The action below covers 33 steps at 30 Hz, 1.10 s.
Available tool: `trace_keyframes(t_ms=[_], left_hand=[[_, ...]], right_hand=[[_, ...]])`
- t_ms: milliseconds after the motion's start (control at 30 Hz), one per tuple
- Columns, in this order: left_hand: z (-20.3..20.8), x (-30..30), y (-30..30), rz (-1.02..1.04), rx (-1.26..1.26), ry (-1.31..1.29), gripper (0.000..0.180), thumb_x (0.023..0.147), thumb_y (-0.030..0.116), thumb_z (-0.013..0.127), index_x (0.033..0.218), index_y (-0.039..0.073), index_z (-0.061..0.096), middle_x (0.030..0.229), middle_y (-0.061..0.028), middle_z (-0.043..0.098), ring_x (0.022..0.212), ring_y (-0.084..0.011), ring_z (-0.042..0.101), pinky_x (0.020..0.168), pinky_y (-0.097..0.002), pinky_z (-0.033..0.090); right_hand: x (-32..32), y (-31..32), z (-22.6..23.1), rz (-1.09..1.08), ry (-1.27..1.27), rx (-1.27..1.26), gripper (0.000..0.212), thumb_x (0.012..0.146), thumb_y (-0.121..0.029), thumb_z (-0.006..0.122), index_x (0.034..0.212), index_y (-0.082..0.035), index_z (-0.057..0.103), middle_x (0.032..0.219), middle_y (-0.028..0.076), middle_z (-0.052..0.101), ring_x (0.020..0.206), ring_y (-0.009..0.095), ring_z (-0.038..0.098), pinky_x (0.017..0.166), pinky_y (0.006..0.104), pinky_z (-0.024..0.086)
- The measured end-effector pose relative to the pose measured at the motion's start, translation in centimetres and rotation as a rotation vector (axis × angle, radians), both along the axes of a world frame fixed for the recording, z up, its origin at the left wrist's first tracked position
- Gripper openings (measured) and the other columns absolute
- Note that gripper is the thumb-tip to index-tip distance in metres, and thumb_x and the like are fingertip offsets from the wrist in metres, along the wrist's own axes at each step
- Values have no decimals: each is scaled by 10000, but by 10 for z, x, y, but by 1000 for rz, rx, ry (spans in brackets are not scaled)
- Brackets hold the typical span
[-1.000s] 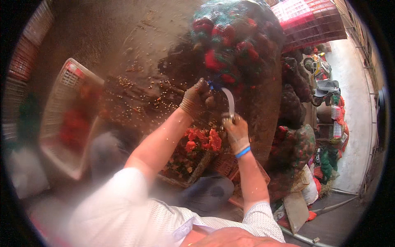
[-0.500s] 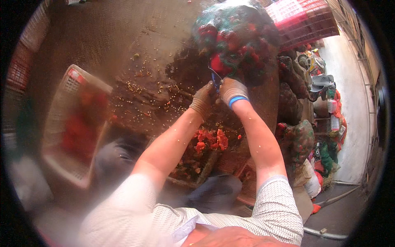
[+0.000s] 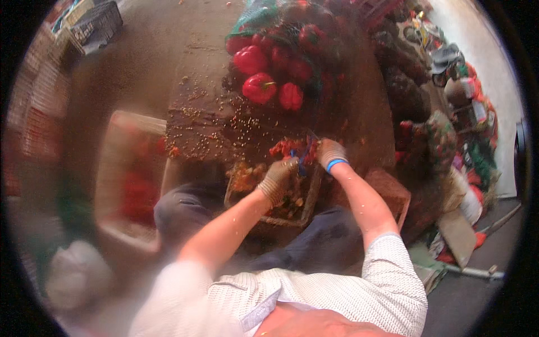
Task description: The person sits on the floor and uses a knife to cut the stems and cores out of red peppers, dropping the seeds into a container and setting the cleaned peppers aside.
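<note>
Both my hands wear tan, striped work gloves and are close together at the table's near edge. My left hand (image 3: 281,177) is closed on a blue cord (image 3: 303,160) that trails between the hands. Fingers curled, my right hand (image 3: 330,153) is beside the cord's upper end; what it grips is blurred, though a thin dark line shows at its fingertips. Farther off lies a green net bag (image 3: 261,14), its near end open. Several red bell peppers (image 3: 259,88) have come out of it onto the brown table (image 3: 202,67).
Pale seeds (image 3: 224,121) and red pepper scraps (image 3: 283,147) litter the table. Below my hands is a bin of scraps (image 3: 309,210). A pale crate (image 3: 106,180) with red contents stands left. Filled net sacks (image 3: 407,92) line the right side.
The bag's near end has opened and bell peppers have spilled toward me. My hands have drawn back from the bag to the table's near edge, the blue cord with them.
</note>
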<state>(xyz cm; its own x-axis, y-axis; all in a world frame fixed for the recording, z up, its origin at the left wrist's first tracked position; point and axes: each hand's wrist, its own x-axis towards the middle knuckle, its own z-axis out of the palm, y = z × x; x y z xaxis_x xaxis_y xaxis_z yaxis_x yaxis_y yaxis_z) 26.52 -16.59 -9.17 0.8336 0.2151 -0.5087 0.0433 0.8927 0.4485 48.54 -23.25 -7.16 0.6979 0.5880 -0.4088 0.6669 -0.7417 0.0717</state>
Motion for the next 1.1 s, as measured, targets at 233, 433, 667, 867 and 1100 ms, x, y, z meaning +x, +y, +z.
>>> trace_keyframes(t_ms=[233,433,667,867,1100], left_hand=[[-1,-54,-80,-152,420,335,315,966,310,715,1061,10,736,861,-37,716,745,-129,625,678,-315,518],[8,-67,-97,-232,623,262,282,963,260,723,983,-21,748,822,-15,692,725,-81,556,662,-279,470],[46,-114,-128,-497,406,342,298,975,282,692,960,-14,723,780,-50,671,645,-134,582,575,-309,481],[-16,-47,-69,-568,640,574,354,968,265,700,1188,-10,674,1109,-110,695,980,-197,629,825,-349,515],[35,-10,-12,-726,1645,443,452,924,202,710,1351,87,617,1354,-155,616,1285,-302,540,1074,-418,432]], right_hand=[[-34,-103,-30,-285,253,283,295,923,-280,592,999,-32,732,935,240,711,889,389,687,793,476,541],[-65,-148,-50,-653,585,793,261,875,-246,663,954,0,696,760,107,645,662,233,585,658,430,486],[-75,-183,-30,-1107,860,1094,196,883,-207,726,1000,-50,719,930,52,681,802,190,600,752,381,490],[-85,-163,-26,-975,844,1169,195,888,-195,719,999,-36,710,902,56,674,819,190,608,753,386,490],[-69,-172,-14,-1080,845,1227,179,899,-184,699,1000,-37,716,881,46,669,802,185,617,730,370,497]])
